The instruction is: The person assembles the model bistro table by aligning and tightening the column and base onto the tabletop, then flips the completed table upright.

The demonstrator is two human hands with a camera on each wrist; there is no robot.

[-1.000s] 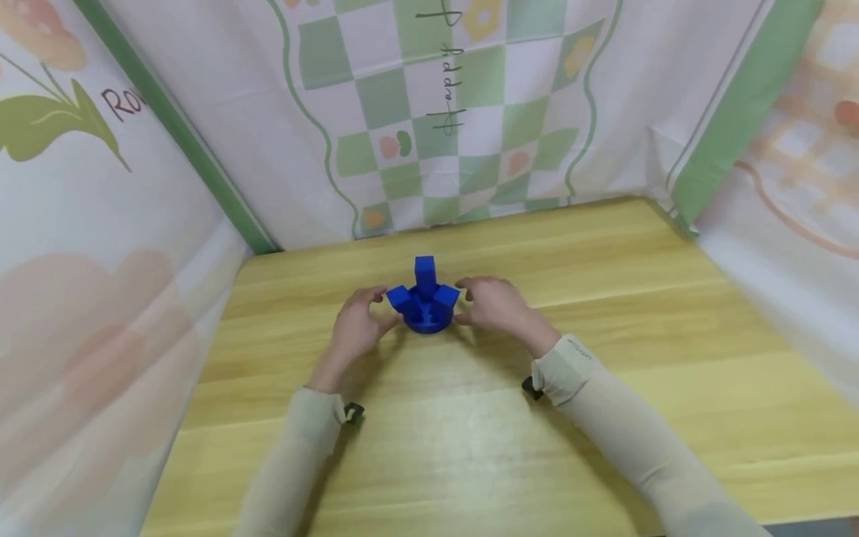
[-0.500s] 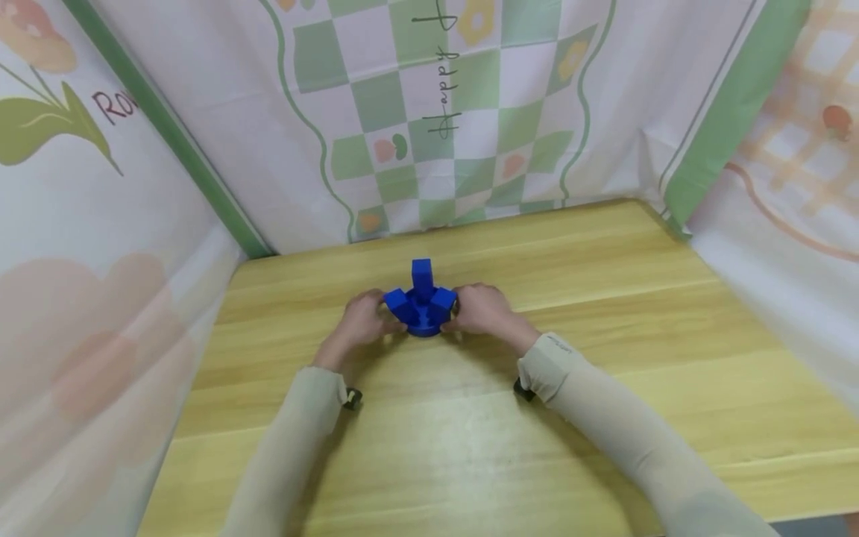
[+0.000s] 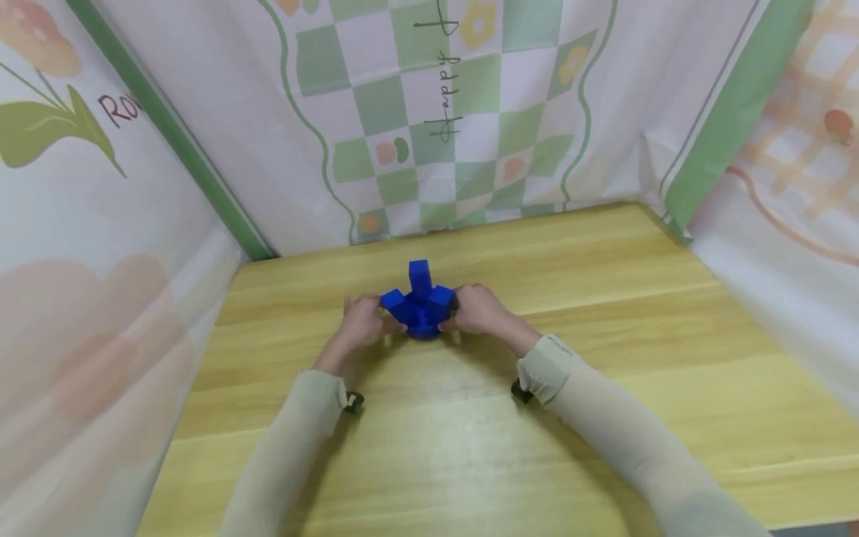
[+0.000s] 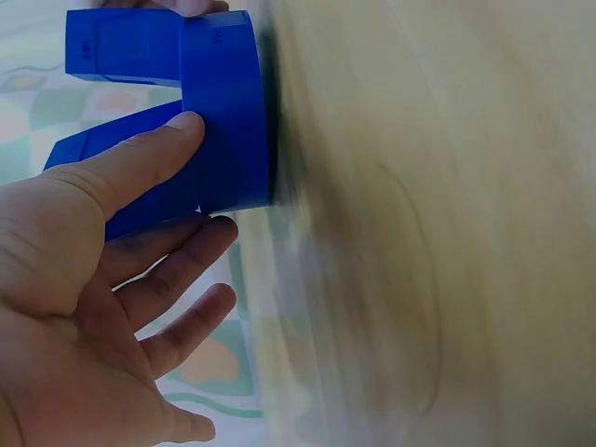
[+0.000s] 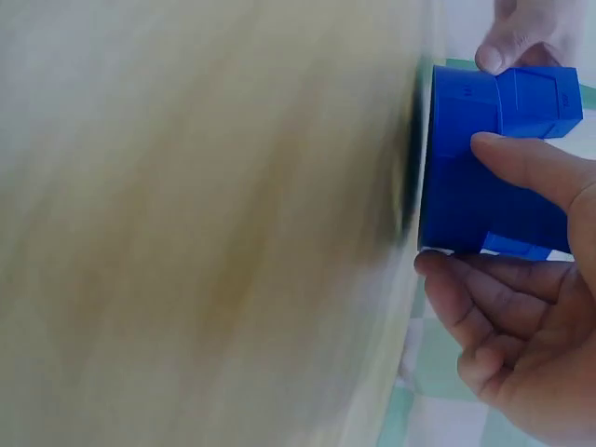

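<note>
A blue plastic piece (image 3: pixel 423 331) with a round base and three block-like prongs stands upright on the wooden table, near the far side. My left hand (image 3: pixel 361 322) grips it from the left; in the left wrist view the thumb presses the near face of its base (image 4: pixel 228 121) while the fingers reach behind. From the right, my right hand (image 3: pixel 480 309) pinches the same piece between thumb and fingers. The right wrist view shows this thumb on the base's wall (image 5: pixel 456 168). Whether the base touches the tabletop is hard to tell.
The pale wooden table (image 3: pixel 456 440) meets a printed curtain (image 3: pixel 382 104) at its back edge. More printed cloth (image 3: pixel 101 313) hangs at the left, and another panel (image 3: pixel 758 261) hangs at the right. Small dark devices are strapped at both wrists.
A second ago both hands stood beside the blue piece with fingers apart from it or barely touching. They have moved inward and now grip it from both sides. The piece remains upright.
</note>
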